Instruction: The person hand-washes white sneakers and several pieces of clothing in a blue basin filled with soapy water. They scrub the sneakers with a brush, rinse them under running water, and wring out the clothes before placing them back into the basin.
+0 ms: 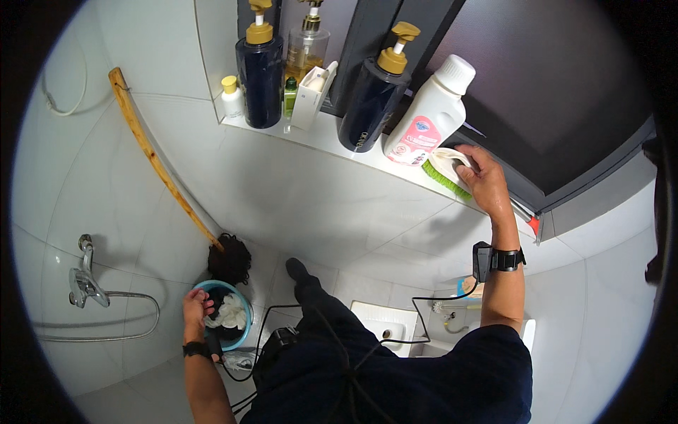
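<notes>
My right hand grips the white handle of a scrub brush with green bristles, at the right part of a window ledge. The bristles rest at the ledge's front edge. Just left of the brush stands a white detergent bottle with a pink label. My left hand hangs over the rim of a light blue basin, its fingers loosely bent and apart, holding nothing. In the basin lie white cloth and dark cloth.
Pump bottles, a small white box and a yellow-capped bottle line the ledge. A wooden-handled mop leans at the left wall near a shower mixer tap. Cables cross before me; a squat toilet is set in the floor.
</notes>
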Tool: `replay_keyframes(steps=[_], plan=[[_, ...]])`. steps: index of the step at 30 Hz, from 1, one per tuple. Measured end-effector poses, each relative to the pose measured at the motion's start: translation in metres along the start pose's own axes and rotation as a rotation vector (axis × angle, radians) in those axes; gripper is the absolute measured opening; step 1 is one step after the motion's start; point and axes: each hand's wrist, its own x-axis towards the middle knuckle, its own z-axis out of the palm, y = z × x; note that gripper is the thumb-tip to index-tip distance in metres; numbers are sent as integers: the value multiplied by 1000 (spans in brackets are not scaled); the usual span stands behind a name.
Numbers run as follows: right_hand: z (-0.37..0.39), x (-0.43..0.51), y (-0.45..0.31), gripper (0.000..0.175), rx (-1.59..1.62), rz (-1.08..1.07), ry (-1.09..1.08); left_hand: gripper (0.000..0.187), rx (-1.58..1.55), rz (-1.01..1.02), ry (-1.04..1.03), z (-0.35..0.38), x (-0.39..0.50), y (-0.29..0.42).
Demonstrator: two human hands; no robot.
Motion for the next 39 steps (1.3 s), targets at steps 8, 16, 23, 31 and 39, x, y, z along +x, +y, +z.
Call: replay_keyframes(steps=[8,16,23,31,39], plan=[[-1,-5,0,51,-177,-225,131,26,-23,-44,-43,-8,-4,-14],[81,-46,-59,24,151,-643,354,28,-89,-31,118,-25,-13,-37],[309,-57,-200,14,449,-666,-791,31,-285,-170,334,-62,-58,-130],[664,-221,-242,28,74,-960,-1619,29,-745,-230,481,-71,-49,-266],[975,-330,-172,68,-293,-903,-1566,41,-1047,-273,507,-40,-3,-346]])
